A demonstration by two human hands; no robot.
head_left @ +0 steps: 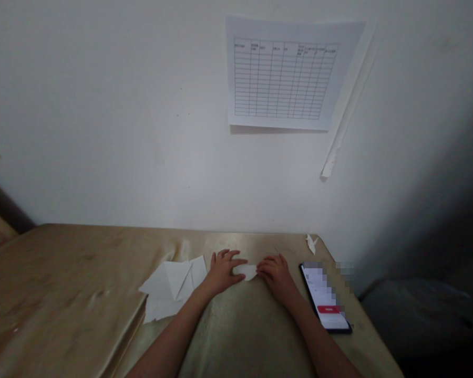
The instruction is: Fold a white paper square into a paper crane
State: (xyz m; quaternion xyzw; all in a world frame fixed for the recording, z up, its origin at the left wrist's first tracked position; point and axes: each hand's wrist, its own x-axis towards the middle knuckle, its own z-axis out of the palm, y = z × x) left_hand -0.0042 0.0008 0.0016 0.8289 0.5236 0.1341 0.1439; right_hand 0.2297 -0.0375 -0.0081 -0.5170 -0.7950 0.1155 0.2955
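A small folded piece of white paper [247, 271] lies on the tan table [82, 294] between my two hands. My left hand [223, 271] rests on the paper's left end, thumb and fingers pressed down on it. On the paper's right end, my right hand [275, 273] has its fingers curled and their tips pinch the edge. Both forearms reach in from the bottom of the view. Most of the paper is covered by my fingers.
A stack of white paper sheets [173, 287], partly folded, lies left of my left hand. A phone [325, 297] with its screen lit lies to the right. A small folded paper figure [311, 242] sits by the wall. A printed table sheet [286, 76] hangs on the wall.
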